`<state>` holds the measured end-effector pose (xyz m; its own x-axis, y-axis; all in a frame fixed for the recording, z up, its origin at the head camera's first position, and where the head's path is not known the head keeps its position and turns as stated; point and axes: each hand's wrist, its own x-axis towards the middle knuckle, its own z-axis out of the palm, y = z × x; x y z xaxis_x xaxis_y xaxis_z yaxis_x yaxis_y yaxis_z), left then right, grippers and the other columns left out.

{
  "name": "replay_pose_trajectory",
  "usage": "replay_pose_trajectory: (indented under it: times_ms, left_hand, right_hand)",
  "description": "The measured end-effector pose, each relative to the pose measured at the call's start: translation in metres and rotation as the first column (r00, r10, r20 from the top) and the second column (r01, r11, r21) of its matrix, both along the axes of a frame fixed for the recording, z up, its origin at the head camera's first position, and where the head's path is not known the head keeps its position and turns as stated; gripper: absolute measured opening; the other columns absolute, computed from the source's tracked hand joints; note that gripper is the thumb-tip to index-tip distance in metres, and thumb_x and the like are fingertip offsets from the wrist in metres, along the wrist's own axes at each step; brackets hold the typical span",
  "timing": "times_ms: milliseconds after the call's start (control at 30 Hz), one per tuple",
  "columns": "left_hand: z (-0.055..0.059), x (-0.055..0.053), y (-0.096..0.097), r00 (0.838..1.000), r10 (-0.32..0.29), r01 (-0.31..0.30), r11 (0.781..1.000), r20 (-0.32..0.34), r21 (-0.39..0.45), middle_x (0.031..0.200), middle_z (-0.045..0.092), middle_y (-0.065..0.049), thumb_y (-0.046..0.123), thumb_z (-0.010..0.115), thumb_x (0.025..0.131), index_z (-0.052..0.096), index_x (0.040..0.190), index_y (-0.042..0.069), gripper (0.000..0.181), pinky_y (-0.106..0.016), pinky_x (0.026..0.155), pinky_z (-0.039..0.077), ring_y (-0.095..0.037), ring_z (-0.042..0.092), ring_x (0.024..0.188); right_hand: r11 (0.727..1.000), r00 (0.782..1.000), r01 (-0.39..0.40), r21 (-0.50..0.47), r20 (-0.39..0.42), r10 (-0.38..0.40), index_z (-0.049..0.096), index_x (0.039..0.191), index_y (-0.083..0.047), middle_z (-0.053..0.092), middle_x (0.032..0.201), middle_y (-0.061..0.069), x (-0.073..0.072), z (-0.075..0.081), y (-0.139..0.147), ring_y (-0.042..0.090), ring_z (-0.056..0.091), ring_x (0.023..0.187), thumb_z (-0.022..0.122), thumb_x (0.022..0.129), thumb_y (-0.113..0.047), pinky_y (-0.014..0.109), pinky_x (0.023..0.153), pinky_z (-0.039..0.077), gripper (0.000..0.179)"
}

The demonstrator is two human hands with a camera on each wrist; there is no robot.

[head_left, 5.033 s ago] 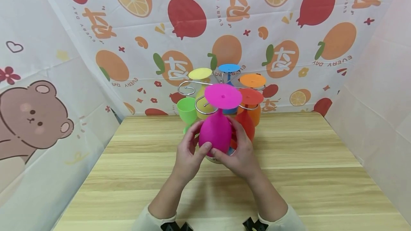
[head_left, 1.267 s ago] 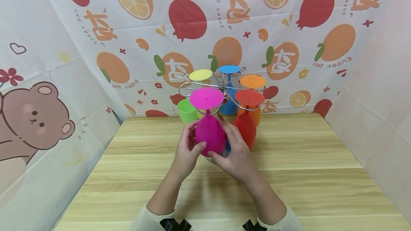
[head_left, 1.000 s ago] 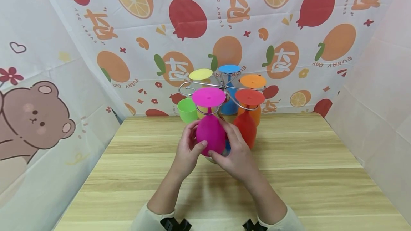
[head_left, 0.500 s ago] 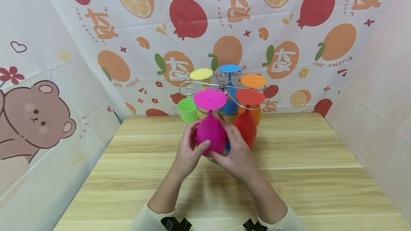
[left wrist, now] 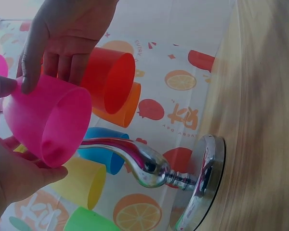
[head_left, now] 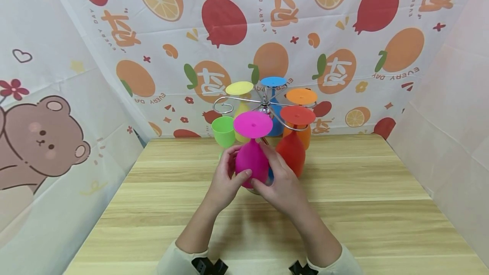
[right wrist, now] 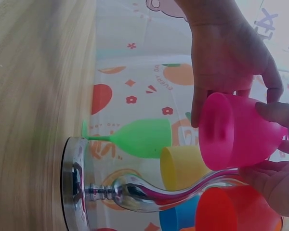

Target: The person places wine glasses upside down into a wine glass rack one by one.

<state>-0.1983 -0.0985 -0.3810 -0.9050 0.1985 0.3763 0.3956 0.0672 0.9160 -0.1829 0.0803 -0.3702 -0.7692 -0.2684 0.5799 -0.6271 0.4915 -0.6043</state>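
Observation:
A bright pink plastic goblet [head_left: 252,160] is upside down, its round foot on top and its bowl mouth facing the table. My left hand [head_left: 224,183] grips the bowl from the left, thumb in front. From the other side my right hand [head_left: 284,186] holds the same bowl with thumb and fingers. Behind stands a chrome stemware rack [head_left: 264,104] with curled wire arms. Red [head_left: 292,152], orange [head_left: 302,96], blue [head_left: 273,81] and yellow [head_left: 239,88] goblets hang inverted from it. The pink foot hides the nearest wire arm's end.
A green goblet [right wrist: 142,138] stands upright on the table left of the rack. The rack's round chrome base [left wrist: 209,178] sits on the wooden table [head_left: 363,207]. Patterned cloth [head_left: 305,12] hangs behind and along both sides.
Since five seconds ago the pink goblet has shifted left and lower. In the last half second it has come slightly nearer and right, and the wire loop before its stem no longer shows.

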Motion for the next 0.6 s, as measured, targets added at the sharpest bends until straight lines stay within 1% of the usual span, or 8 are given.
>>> replay_pose_trajectory:
  times_ms: [200, 367, 600]
  left_hand:
    - [-0.0005, -0.0016, -0.0004, 1.0, 0.007, -0.007, 1.0, 0.016, -0.011, 0.138, 0.049, -0.006, 0.018, 0.067, 0.09, 0.037, 0.143, 0.02, 0.06, -0.049, 0.105, 0.044, -0.027, 0.05, 0.125]
    - [-0.001, -0.0028, -0.0004, 0.999, 0.012, -0.011, 1.0, 0.038, -0.021, 0.139, 0.048, -0.006, 0.019, 0.066, 0.091, 0.036, 0.143, 0.021, 0.06, -0.049, 0.105, 0.045, -0.027, 0.05, 0.126]
    - [-0.0033, -0.0043, -0.0006, 0.999, 0.015, -0.014, 1.0, 0.042, -0.019, 0.14, 0.048, -0.007, 0.019, 0.066, 0.091, 0.036, 0.144, 0.021, 0.061, -0.047, 0.103, 0.047, -0.027, 0.05, 0.126]
  right_hand:
    - [1.0, 1.0, -0.007, -0.001, -0.015, 0.007, 0.029, 0.155, -0.024, 0.044, 0.149, 0.001, -0.0001, 0.0005, -0.0009, 0.021, 0.048, 0.132, 0.082, 0.08, -0.018, 0.042, 0.086, 0.058, 0.092]
    - [1.0, 1.0, 0.005, 0.003, -0.006, -0.005, 0.033, 0.153, -0.022, 0.045, 0.148, -0.001, 0.0002, 0.0006, -0.0009, 0.019, 0.047, 0.133, 0.082, 0.081, -0.017, 0.042, 0.087, 0.058, 0.087]
    - [1.0, 1.0, 0.01, 0.009, -0.017, -0.01, 0.035, 0.152, -0.022, 0.045, 0.148, 0.001, -0.0005, -0.0013, -0.0014, 0.02, 0.047, 0.134, 0.08, 0.083, -0.018, 0.041, 0.088, 0.057, 0.083]
